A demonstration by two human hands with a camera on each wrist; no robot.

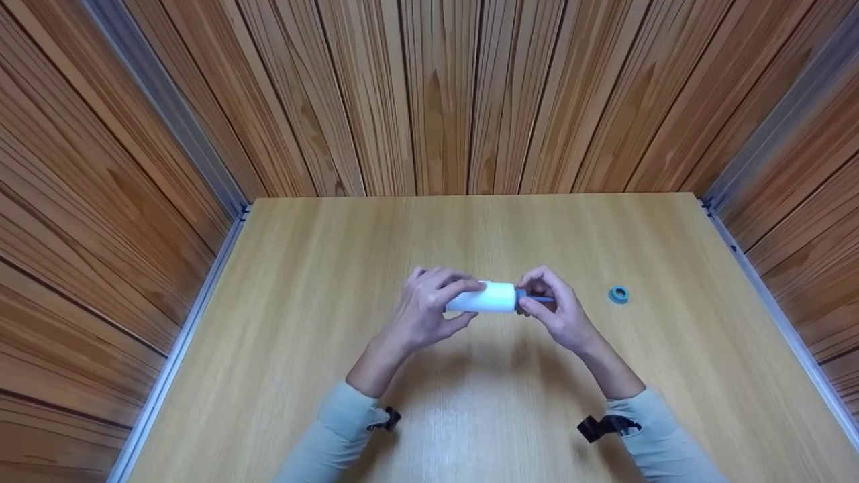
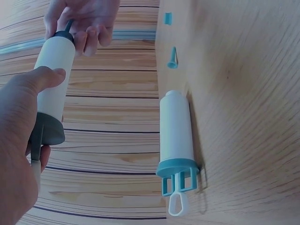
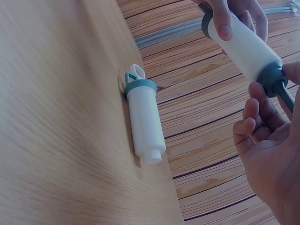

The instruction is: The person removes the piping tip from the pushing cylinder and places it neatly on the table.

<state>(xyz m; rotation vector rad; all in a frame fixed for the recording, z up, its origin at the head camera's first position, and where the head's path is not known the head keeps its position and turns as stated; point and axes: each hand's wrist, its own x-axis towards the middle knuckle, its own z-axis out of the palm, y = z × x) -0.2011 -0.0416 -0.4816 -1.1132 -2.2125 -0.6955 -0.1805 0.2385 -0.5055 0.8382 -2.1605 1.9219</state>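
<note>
A white icing syringe [image 1: 496, 297] with dark end pieces lies level between the two hands. The left hand [image 1: 433, 302] grips its barrel, the thumb pressing along the side in the left wrist view. At the other end, the right hand [image 1: 560, 315] pinches the dark collar [image 3: 271, 78] from which a thin dark nozzle [image 3: 283, 93] sticks out. A second white syringe [image 2: 176, 129] with a teal collar and finger loops and a white pull ring lies on the table in both wrist views. Beyond it in the left wrist view are a teal cone nozzle [image 2: 172, 61] and a small teal piece [image 2: 168, 18].
The wooden table [image 1: 302, 268] is bounded by plank walls [image 1: 436, 100] at the back and sides, with metal rails [image 1: 194, 342] along its edges. A teal ring [image 1: 612, 295] rests on the table to the right of the right hand.
</note>
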